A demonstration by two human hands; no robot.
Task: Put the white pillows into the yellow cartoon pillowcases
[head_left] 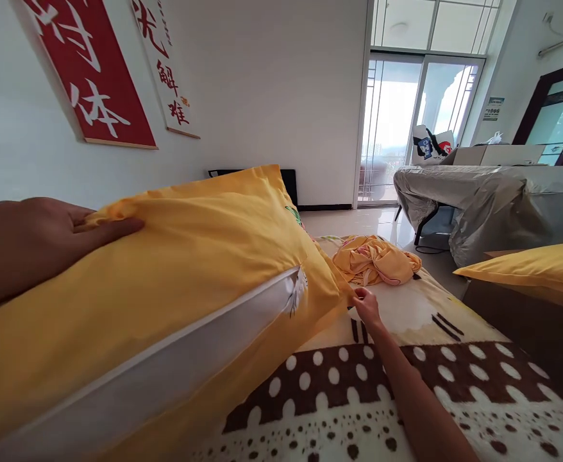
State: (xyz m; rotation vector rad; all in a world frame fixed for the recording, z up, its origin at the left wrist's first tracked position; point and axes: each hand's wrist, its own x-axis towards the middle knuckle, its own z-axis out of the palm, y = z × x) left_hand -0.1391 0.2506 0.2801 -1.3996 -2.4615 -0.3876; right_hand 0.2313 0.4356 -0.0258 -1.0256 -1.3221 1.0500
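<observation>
Yellow cotton pillowcase (176,269) sits over a white pillow (204,346), whose bare edge shows through the open side slit, all propped on the bed's cream blanket with brown dots (406,385). In the head view, the left hand (36,247) lies flat against the pillow's upper end, fingers spread open and closing on nothing. The right hand (367,305) pinches the pillowcase's far lower corner. Judging by this, the casing step is nearly finished; next the slit needs closing over the white edge. A crumpled yellow cloth (375,260) lies beyond.
</observation>
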